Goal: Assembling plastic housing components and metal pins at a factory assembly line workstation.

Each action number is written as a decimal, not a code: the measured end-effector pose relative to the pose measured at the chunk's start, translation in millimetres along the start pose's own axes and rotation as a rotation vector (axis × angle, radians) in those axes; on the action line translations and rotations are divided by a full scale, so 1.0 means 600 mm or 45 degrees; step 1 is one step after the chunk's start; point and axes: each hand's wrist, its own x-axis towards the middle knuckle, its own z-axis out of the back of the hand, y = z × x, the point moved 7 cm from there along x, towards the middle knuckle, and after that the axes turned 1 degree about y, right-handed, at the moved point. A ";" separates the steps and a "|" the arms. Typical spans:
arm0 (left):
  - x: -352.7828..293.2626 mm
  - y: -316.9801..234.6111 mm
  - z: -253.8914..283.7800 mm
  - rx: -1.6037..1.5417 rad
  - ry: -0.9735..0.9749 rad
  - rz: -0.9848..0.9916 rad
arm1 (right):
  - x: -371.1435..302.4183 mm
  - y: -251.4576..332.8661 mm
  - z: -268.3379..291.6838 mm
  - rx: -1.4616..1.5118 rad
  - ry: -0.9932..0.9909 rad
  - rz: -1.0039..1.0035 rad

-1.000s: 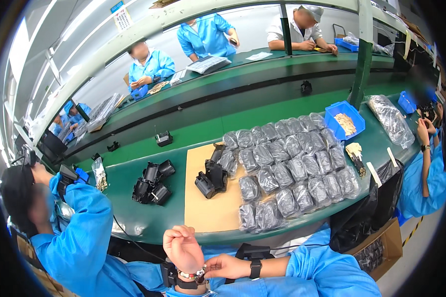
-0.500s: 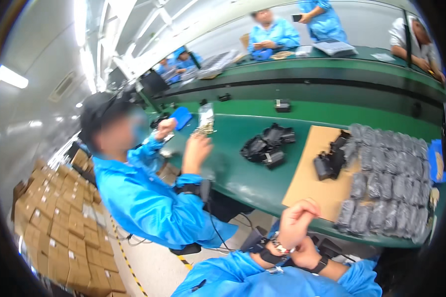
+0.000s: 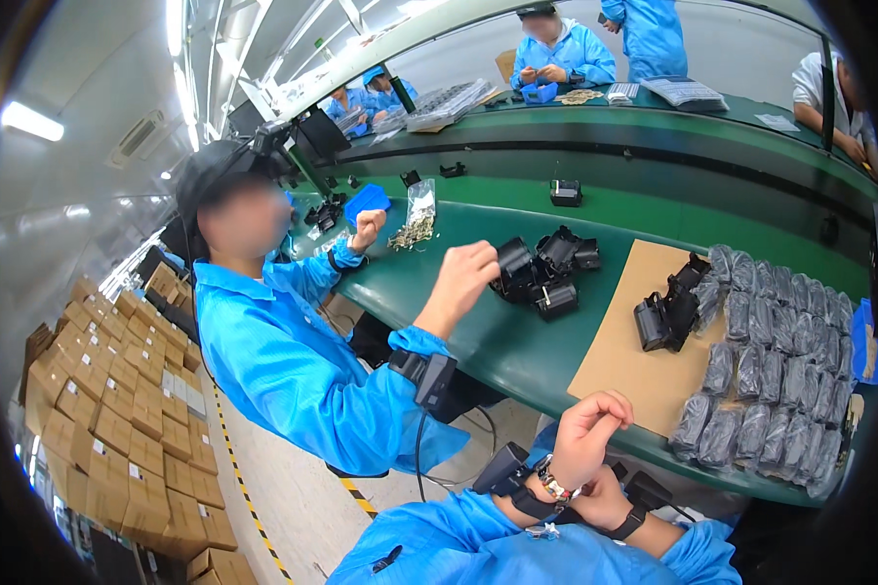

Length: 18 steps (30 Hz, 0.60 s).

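Note:
My left hand [image 3: 595, 429] is raised by the table's near edge, fingers curled in with nothing visible in them. Its wrist carries a beaded bracelet [image 3: 553, 485] and a black strap with a black device [image 3: 502, 470]. Right below, my right hand [image 3: 603, 502] is closed against the left wrist, beside the bracelet; what its fingers grip is hidden. A black watch-like band [image 3: 630, 522] circles my right wrist. Nearest on the table are a brown cardboard sheet [image 3: 610, 341], black plastic housings [image 3: 668, 307] lying on it, and rows of plastic-wrapped dark parts [image 3: 766, 370].
At my left, a co-worker in blue [image 3: 293, 331] reaches a hand [image 3: 463, 278] toward black housings [image 3: 556, 253] on the green table [image 3: 478, 341]. Beyond are a bag of small parts [image 3: 419, 210] and blue trays [image 3: 366, 200]. Cartons [image 3: 132, 429] stand stacked on the floor.
The co-worker's near hand has moved right, from the small parts to the black housings. The view has shifted slightly. My hands stay together at the left wrist.

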 end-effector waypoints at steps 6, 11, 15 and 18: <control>-0.001 0.008 -0.012 -0.103 -0.072 0.081 | 0.003 0.048 -0.005 -0.086 -0.135 0.129; 0.017 -0.013 -0.003 -0.081 -0.087 -0.042 | -0.005 0.028 -0.005 0.169 0.018 0.084; 0.014 -0.017 0.007 -0.081 -0.140 -0.066 | -0.002 0.053 -0.025 0.215 0.023 0.079; 0.017 -0.009 0.002 -0.022 -0.119 -0.073 | -0.008 0.045 -0.011 0.170 -0.037 0.065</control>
